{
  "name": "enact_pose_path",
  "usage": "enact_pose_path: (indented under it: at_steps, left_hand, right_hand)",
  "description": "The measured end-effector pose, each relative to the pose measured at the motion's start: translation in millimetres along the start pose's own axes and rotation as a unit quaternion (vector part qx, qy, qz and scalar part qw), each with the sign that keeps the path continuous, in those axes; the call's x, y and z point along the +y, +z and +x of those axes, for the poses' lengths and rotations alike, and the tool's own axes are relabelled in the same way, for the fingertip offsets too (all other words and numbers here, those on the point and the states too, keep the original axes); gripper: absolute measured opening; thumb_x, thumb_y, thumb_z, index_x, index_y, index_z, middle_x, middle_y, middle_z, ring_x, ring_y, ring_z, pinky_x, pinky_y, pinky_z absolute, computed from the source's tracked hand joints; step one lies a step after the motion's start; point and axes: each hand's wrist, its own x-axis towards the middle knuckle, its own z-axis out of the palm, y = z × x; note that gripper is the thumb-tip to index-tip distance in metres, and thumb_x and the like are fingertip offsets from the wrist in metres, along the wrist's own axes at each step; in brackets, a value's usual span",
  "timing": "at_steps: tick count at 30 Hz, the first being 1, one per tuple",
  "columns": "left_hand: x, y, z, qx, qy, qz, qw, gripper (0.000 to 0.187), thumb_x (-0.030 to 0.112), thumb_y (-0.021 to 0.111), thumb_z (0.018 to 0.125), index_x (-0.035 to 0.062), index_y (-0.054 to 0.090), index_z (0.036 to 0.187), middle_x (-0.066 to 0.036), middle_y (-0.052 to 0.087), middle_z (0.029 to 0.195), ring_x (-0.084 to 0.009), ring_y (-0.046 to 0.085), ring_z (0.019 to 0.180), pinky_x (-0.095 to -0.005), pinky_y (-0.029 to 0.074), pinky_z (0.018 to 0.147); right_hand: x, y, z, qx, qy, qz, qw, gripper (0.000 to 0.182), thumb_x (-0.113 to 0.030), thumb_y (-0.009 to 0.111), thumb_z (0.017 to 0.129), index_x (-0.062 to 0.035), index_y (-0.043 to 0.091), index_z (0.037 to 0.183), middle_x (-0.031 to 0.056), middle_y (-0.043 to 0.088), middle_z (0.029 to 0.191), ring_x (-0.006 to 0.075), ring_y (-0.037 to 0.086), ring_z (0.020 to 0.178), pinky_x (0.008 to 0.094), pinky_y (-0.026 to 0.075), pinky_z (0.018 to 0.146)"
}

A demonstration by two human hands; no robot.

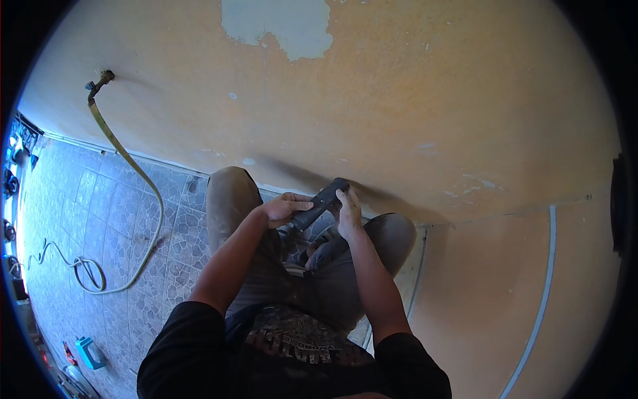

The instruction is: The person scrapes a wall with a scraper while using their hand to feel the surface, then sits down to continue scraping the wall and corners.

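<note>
A dark, oblong block [320,205] is held slantwise above my crossed legs, close to the orange wall [412,86]. My left hand [287,207] grips its lower left end, thumb on top. Around the upper right end are the fingers of my right hand [347,211], with the thumb near the top edge. Pale dust marks the right fingers. The underside of the block is hidden. A patch of bare, pale plaster [282,23] shows high on the wall.
A tap [101,81] on the wall at the left feeds a yellowish hose [161,213] that curls over the tiled floor [183,233]. A turquoise container [90,352] stands at the lower left. A grey strip [546,266] runs down the right wall.
</note>
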Motion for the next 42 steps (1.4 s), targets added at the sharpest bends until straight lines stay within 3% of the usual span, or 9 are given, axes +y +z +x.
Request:
enact_pose_path:
  at_steps: [10, 15, 22, 24, 27, 31, 33, 40, 42]
  left_hand:
    - [-1.8, -3.3, 0.4, 0.078, 0.019, 0.047, 0.996, 0.048, 0.014, 0.079, 0.090, 0.0019, 0.065, 0.134, -0.009, 0.075, 0.109, -0.0164, 0.071, 0.091, -0.0330, 0.057, 0.083]
    - [0.3, -5.1, 0.6, 0.079, 0.003, 0.051, 0.996, 0.041, 0.010, 0.077, 0.091, 0.0015, 0.063, 0.129, -0.010, 0.075, 0.104, -0.0165, 0.072, 0.088, -0.0332, 0.059, 0.082]
    - [0.2, -2.0, -0.9, 0.082, 0.020, 0.061, 0.995, 0.043, 0.011, 0.076, 0.092, 0.0014, 0.059, 0.130, -0.009, 0.074, 0.103, -0.0166, 0.073, 0.087, -0.0324, 0.060, 0.080]
    - [1.7, -0.3, -2.4, 0.076, 0.038, 0.026, 0.996, 0.042, 0.010, 0.075, 0.093, 0.0014, 0.058, 0.130, -0.009, 0.074, 0.103, -0.0162, 0.072, 0.086, -0.0310, 0.060, 0.078]
    - [3.5, -0.4, -3.1, 0.069, 0.037, -0.008, 0.997, 0.044, 0.009, 0.075, 0.093, 0.0014, 0.056, 0.133, -0.009, 0.073, 0.102, -0.0160, 0.072, 0.085, -0.0306, 0.060, 0.077]
    - [3.4, -2.5, -1.9, 0.045, 0.041, -0.054, 0.997, 0.043, 0.014, 0.077, 0.093, 0.0040, 0.059, 0.132, -0.006, 0.073, 0.105, -0.0141, 0.071, 0.089, -0.0294, 0.059, 0.079]
    - [2.2, -2.7, -1.1, 0.041, 0.052, -0.043, 0.997, 0.046, 0.013, 0.073, 0.095, 0.0022, 0.055, 0.136, -0.010, 0.072, 0.109, -0.0182, 0.072, 0.092, -0.0339, 0.061, 0.080]
    - [3.5, -4.8, -1.7, 0.036, 0.080, -0.101, 0.991, 0.046, 0.016, 0.070, 0.098, 0.0015, 0.054, 0.139, -0.011, 0.071, 0.112, -0.0211, 0.072, 0.100, -0.0342, 0.060, 0.087]
    - [5.0, -3.2, -2.9, 0.019, 0.082, -0.104, 0.991, 0.046, 0.017, 0.070, 0.098, 0.0014, 0.055, 0.138, -0.011, 0.071, 0.112, -0.0210, 0.071, 0.100, -0.0339, 0.060, 0.089]
  right_hand:
    - [-1.3, -2.6, -1.6, -0.018, 0.000, -0.046, 0.999, 0.024, -0.009, 0.058, 0.103, 0.0000, 0.055, 0.126, 0.0094, 0.064, 0.115, 0.0154, 0.066, 0.101, 0.0315, 0.058, 0.088]
    - [14.6, -8.2, 5.2, 0.053, 0.006, -0.070, 0.996, 0.050, -0.014, 0.063, 0.102, 0.0025, 0.040, 0.143, 0.0123, 0.064, 0.120, 0.0170, 0.065, 0.103, 0.0303, 0.055, 0.090]
    - [4.7, 3.3, -3.4, 0.053, -0.042, -0.190, 0.979, 0.056, -0.019, 0.063, 0.103, -0.0005, 0.035, 0.147, 0.0160, 0.062, 0.122, 0.0181, 0.065, 0.103, 0.0309, 0.053, 0.090]
    - [-5.5, 11.0, -9.6, 0.076, -0.085, -0.366, 0.924, 0.053, -0.025, 0.060, 0.105, -0.0013, 0.036, 0.146, 0.0184, 0.062, 0.124, 0.0232, 0.066, 0.102, 0.0349, 0.053, 0.091]
    - [10.4, 1.9, 3.9, 0.085, -0.188, -0.384, 0.900, 0.047, -0.023, 0.055, 0.106, -0.0018, 0.039, 0.145, 0.0225, 0.063, 0.123, 0.0331, 0.068, 0.102, 0.0413, 0.052, 0.092]
    - [0.3, 9.2, -10.2, 0.050, -0.190, -0.426, 0.883, 0.048, -0.014, 0.051, 0.102, -0.0028, 0.040, 0.147, 0.0263, 0.062, 0.124, 0.0421, 0.066, 0.104, 0.0472, 0.051, 0.092]
    - [0.7, 10.7, -11.7, 0.041, -0.367, -0.533, 0.761, 0.059, -0.004, 0.053, 0.093, -0.0043, 0.040, 0.150, 0.0288, 0.061, 0.124, 0.0457, 0.065, 0.104, 0.0509, 0.052, 0.087]
    - [-20.6, 28.0, -26.8, 0.024, -0.211, -0.554, 0.805, 0.071, 0.000, 0.067, 0.083, -0.0072, 0.043, 0.149, 0.0214, 0.061, 0.114, 0.0397, 0.064, 0.102, 0.0474, 0.054, 0.086]
    - [-24.0, 36.5, -31.7, 0.017, -0.388, -0.564, 0.729, 0.071, 0.000, 0.076, 0.076, -0.0112, 0.053, 0.142, 0.0184, 0.058, 0.117, 0.0381, 0.063, 0.104, 0.0456, 0.053, 0.088]
